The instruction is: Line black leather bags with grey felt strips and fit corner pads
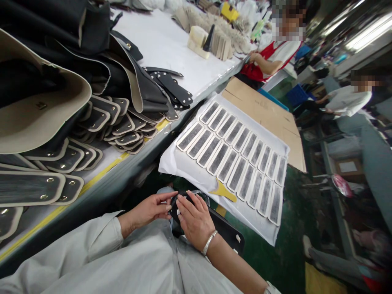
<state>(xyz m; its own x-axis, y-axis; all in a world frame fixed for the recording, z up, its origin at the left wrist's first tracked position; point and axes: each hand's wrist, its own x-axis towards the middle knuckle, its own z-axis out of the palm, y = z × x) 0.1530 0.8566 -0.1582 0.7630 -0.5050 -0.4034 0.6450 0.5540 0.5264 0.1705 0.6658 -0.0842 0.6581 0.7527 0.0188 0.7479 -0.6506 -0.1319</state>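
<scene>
A black leather strap [228, 232] with small white bits on it lies across my lap, its far end rounded. My left hand [150, 210] pinches the strap's near end between thumb and fingers. Over the same end, my right hand [194, 216] is laid with its fingers close together and bent over the edge; its thumb is mostly hidden. Several dark strips with pale borders lie in two rows on a white-covered board [171, 163] just ahead of my hands. A yellow flat piece [225, 190] sticks out at the board's near edge.
On the left table [147, 36] are black leather bag bodies [101, 61], stacked pale-edged tabs [70, 157] and black straps [173, 87]. A cardboard sheet [263, 114] lies behind the board. Two people sit farther back, one in a red vest [260, 67].
</scene>
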